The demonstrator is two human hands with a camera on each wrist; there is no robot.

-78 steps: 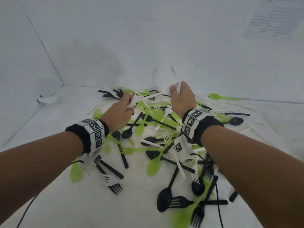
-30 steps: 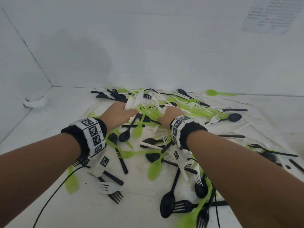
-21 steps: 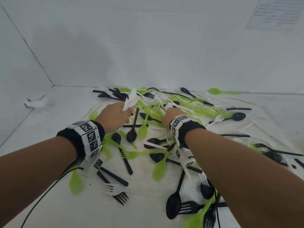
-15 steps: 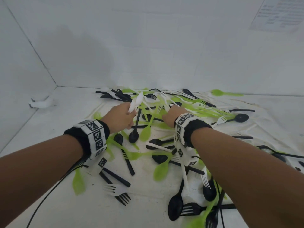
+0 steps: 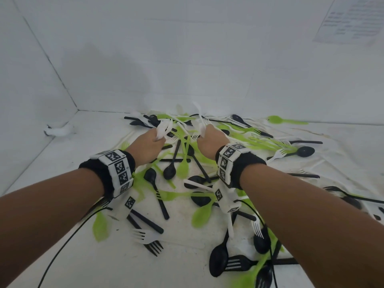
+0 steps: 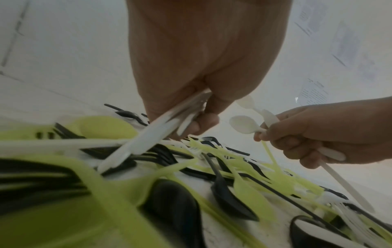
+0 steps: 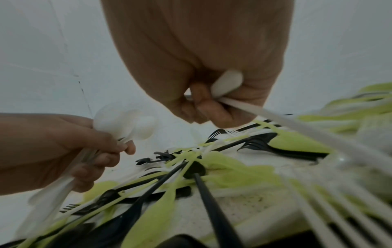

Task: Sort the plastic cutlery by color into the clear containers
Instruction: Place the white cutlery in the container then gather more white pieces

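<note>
A heap of black, green and white plastic cutlery (image 5: 187, 163) lies spread on a white cloth. My left hand (image 5: 149, 145) grips a bundle of white cutlery (image 5: 163, 128), whose handles (image 6: 148, 139) slant down across the left wrist view. My right hand (image 5: 209, 138) holds several white spoons (image 5: 199, 117) that stick up past its knuckles. Two of those white spoons' bowls (image 6: 244, 124) show in the left wrist view; a white handle (image 7: 297, 125) runs from the fist in the right wrist view. Both hands hover low over the heap's far middle. No clear container is in view.
White walls close in the back and left, meeting at a corner (image 5: 76, 110). A crumpled white scrap (image 5: 59, 130) lies by the left wall. A black cable (image 5: 62, 246) trails from my left wrist. A printed sheet (image 5: 351, 19) hangs at upper right.
My right hand dipped into the heap and has come back up with white spoons sticking out of it. My left hand kept its white bundle and stayed almost in place.
</note>
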